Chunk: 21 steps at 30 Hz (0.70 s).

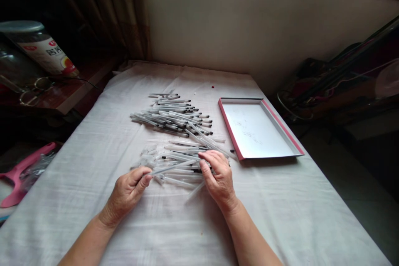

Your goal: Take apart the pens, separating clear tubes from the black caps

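Observation:
Between the thumb and forefinger of my left hand (132, 185) is one end of a slim translucent pen barrel (174, 167). It slants up to the right, toward the fingertips of my right hand (218, 174). My right fingers are curled with the thumb close to the forefinger; what they pinch, if anything, is too small to make out. Below and behind the hands lie loose clear pen barrels (182, 183), partly covered by the right hand. A heap of clear caps (149, 158) sits just beyond my left hand. Farther off is a pile of pens with black ends (171, 117).
A shallow box with pink sides (231, 133) stands at the right on the white cloth (268, 216). Near its left corner lies a small black piece (232, 150). A labelled jar (46, 50) and glasses (34, 91) are on a side table; a pink-handled object (21, 170) is at left.

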{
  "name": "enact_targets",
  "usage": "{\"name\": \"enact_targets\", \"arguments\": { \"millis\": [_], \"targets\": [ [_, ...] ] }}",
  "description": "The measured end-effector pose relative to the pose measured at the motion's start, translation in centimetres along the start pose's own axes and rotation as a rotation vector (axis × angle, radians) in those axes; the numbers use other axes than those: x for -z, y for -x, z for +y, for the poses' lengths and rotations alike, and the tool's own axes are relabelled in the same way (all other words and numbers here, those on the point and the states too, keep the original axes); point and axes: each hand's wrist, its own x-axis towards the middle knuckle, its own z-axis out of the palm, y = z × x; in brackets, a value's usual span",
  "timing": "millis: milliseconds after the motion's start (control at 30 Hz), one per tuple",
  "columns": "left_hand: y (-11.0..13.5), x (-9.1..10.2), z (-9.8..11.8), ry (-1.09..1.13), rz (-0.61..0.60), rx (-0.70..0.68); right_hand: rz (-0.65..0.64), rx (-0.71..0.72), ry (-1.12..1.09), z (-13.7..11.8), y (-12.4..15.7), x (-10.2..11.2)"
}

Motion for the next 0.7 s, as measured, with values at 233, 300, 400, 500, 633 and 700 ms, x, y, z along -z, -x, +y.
{"name": "enact_targets", "arguments": {
  "millis": [233, 300, 400, 500, 633, 700],
  "targets": [
    [-0.3, -0.3, 0.1, -0.044, -0.011, -0.059, 0.032, -0.123, -0.241, -0.5, 0.3, -0.7],
    [-0.4, -0.4, 0.1, -0.039, -0.01, -0.059, 0.039, -0.208, -0.298, -0.2, 0.2, -0.6],
    [-0.5, -0.1, -0.2, -0.043, 0.003, -0.026, 0.129, -0.356, -0.344, 0.9, -0.3, 0.3],
    [-0.5, 0.7, -0.8, -0.112, 0.08, 0.0, 0.295, -0.464, -0.362, 2.5, -0.9, 1.6],
    [-0.7, 2.0, -1.7, -0.245, 0.198, 0.013, 0.449, -0.518, -0.347, 3.8, -1.3, 2.4],
    [-0.7, 2.3, -1.8, -0.275, 0.223, 0.022, 0.42, -0.512, -0.317, 3.8, -1.1, 2.0]
  ]
}}
